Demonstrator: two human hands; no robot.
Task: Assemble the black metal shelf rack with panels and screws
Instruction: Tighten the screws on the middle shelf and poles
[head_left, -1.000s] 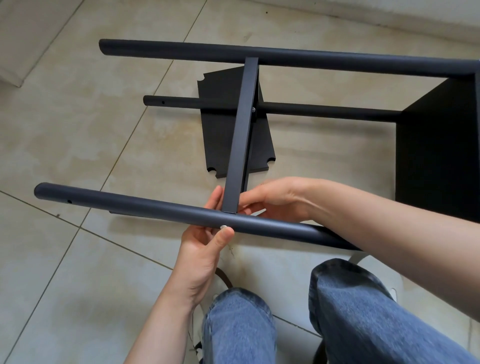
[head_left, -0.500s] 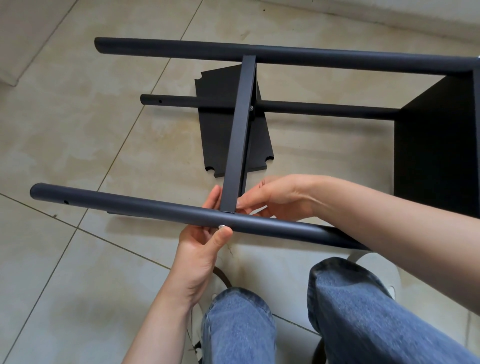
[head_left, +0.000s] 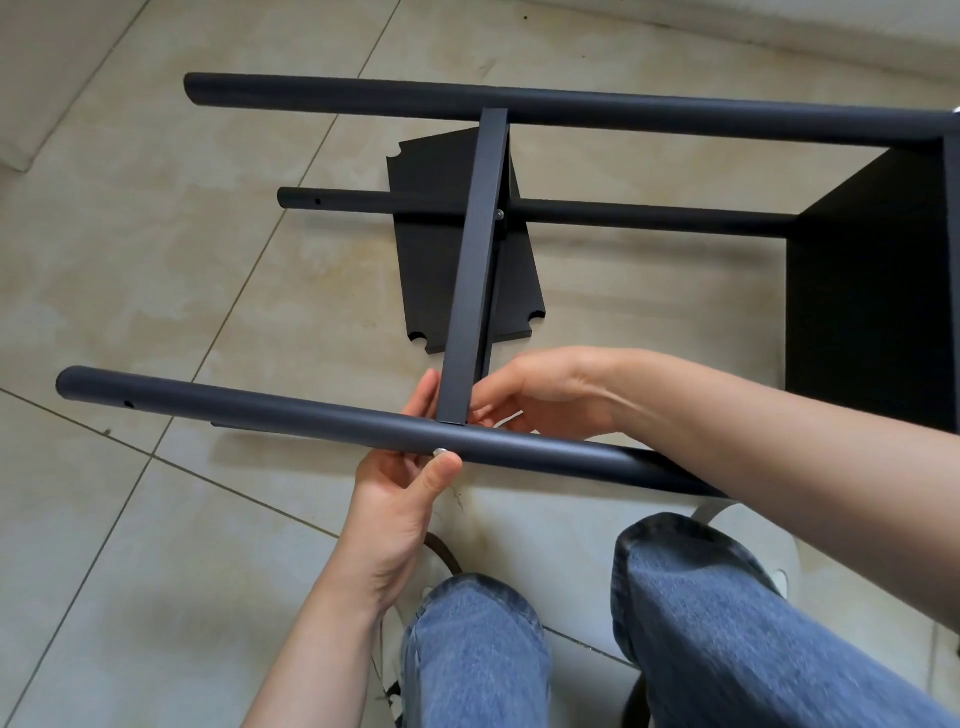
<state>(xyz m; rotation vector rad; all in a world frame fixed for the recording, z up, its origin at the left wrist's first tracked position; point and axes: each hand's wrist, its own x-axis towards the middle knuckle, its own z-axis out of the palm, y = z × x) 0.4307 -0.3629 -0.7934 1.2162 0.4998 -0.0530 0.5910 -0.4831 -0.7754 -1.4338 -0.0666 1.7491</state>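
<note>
Beige tiled floor (head_left: 156, 249); a partly built black rack frame is laid on its side across it.

The near tube (head_left: 291, 415) is seen running left to right, joined at mid-length by a flat crossbar (head_left: 475, 260) leading up to the far tube (head_left: 571, 111). A thinner rod (head_left: 649, 215) lies between the tubes, and a black panel (head_left: 872, 291) is fitted at the right end. A loose panel (head_left: 431, 249) with notched corners lies flat on the floor beneath the crossbar. The left hand (head_left: 400, 499) is wrapped round the near tube, its thumb pressed on a silver screw (head_left: 440, 452). The right hand (head_left: 545, 389) is curled behind the joint; what its grip holds cannot be told. Jeans-clad knees (head_left: 701, 623) are visible below.
</note>
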